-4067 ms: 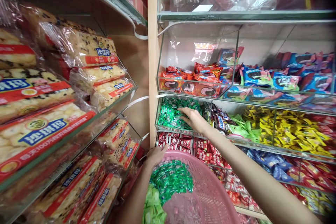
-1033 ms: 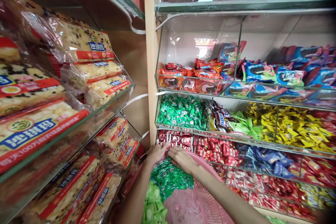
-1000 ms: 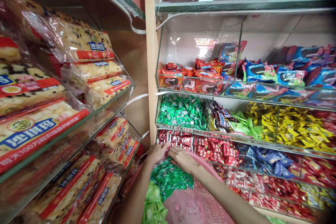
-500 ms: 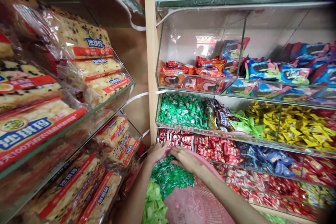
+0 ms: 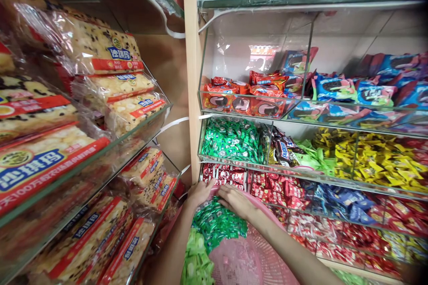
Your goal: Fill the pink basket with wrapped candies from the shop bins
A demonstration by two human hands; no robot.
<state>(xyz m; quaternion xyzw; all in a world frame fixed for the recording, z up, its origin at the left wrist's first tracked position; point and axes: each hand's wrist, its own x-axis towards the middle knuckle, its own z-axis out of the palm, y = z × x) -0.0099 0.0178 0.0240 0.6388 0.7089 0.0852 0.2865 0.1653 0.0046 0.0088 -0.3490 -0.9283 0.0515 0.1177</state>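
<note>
Pink basket [image 5: 270, 249]: round, perforated, below shelves; contains glossy green packets [image 5: 220, 222], matte lime packets [image 5: 195, 260] | Left hand [image 5: 200, 193]: at rim; closure cannot be told | Right hand [image 5: 236, 202]: fingers slightly bent over green packets; grip hidden

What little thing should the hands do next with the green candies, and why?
Maybe the right hand should gently scoop a few green candies, because its fingers are right by them inside the pink basket, and the left hand is at the rim.
</note>
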